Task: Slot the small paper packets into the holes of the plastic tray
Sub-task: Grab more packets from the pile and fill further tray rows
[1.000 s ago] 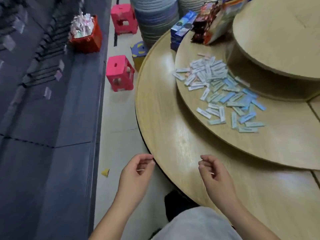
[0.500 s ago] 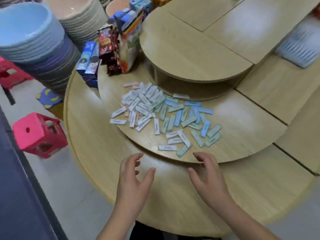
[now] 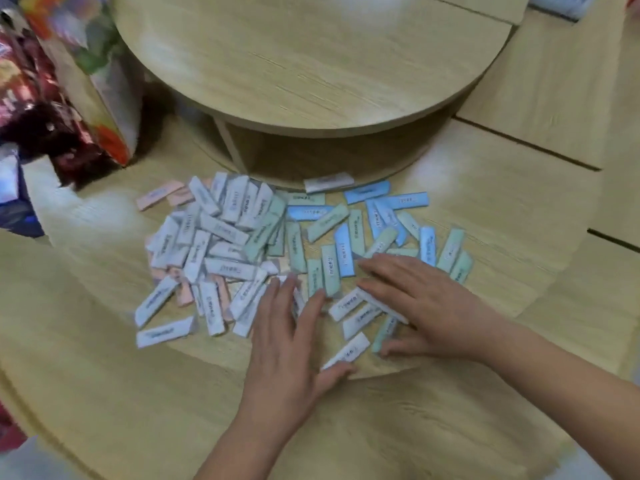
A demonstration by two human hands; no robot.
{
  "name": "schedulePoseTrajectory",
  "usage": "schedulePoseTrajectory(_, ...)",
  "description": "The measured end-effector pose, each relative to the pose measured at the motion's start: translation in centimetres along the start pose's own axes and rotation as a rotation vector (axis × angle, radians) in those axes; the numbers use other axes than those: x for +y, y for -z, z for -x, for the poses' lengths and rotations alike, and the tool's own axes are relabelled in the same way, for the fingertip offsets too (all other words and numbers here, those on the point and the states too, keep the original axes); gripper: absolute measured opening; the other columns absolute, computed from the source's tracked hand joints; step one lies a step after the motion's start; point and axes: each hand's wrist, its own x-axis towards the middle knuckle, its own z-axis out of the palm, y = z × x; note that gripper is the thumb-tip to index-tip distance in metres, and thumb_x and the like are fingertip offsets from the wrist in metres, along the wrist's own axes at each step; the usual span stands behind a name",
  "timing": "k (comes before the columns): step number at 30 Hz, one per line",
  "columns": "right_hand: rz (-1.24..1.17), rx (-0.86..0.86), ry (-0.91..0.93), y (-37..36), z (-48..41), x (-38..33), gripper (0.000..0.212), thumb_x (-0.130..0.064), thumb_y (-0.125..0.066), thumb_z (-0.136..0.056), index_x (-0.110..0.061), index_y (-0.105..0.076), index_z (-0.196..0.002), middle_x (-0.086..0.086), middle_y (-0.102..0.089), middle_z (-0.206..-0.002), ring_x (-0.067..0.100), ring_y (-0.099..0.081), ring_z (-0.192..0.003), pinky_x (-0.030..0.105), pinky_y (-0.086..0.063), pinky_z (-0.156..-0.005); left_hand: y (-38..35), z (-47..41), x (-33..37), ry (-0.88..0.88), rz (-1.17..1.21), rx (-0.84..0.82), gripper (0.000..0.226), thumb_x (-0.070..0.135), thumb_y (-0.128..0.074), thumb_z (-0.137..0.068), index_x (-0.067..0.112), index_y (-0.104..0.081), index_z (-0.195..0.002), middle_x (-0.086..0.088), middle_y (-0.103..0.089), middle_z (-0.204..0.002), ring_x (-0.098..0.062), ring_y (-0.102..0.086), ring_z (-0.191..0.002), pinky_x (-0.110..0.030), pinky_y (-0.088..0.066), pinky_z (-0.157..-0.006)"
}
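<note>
Two hands are down on the heap. The left hand [image 3: 287, 341] lies flat with its fingers straight and spread on white slips. The right hand [image 3: 422, 306], just beside it, is equally flat over white and green ones. The paper packets [image 3: 225, 230] are slim printed rectangles in white, pink, mint and blue, several dozen and too overlapped to count. They fan out under and beyond the fingertips, on a round, pale wood-grain tier [image 3: 485, 202].
</note>
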Motion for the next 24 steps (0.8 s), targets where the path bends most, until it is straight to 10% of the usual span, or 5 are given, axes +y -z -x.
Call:
schedulePoseTrajectory(14,0.088,0.266,0.045,-1.5,-4.1,-0.7,0.076,-0.071,-0.060,-0.083,-0.017,-0.061,-0.136,0.007,-0.057,-0.141,0.028,-0.056,-0.125,0.044,-0.050,-0.091,-2.0,-3.4,-1.2,-0.044,0.054,0.173,0.068,0.063,-0.046,-0.096,0.016,-0.038,-0.146,-0.015,-0.029,-0.159,-0.034,-0.022,-0.152,-0.049,-0.033,-0.115)
schedulePoseTrajectory(24,0.111,0.036,0.120,-0.2,-7.1,0.9,0.099,-0.087,-0.044,-0.078,-0.018,-0.041,-0.150,0.012,-0.032,-0.159,0.034,-0.028,-0.148,0.058,-0.023,-0.118,-1.7,-3.7,0.2,-0.019,0.096,0.193,0.085,0.063,-0.052,-0.091,0.008,-0.028,-0.152,-0.017,-0.025,-0.162,-0.036,-0.018,-0.153,-0.047,-0.029,-0.120)
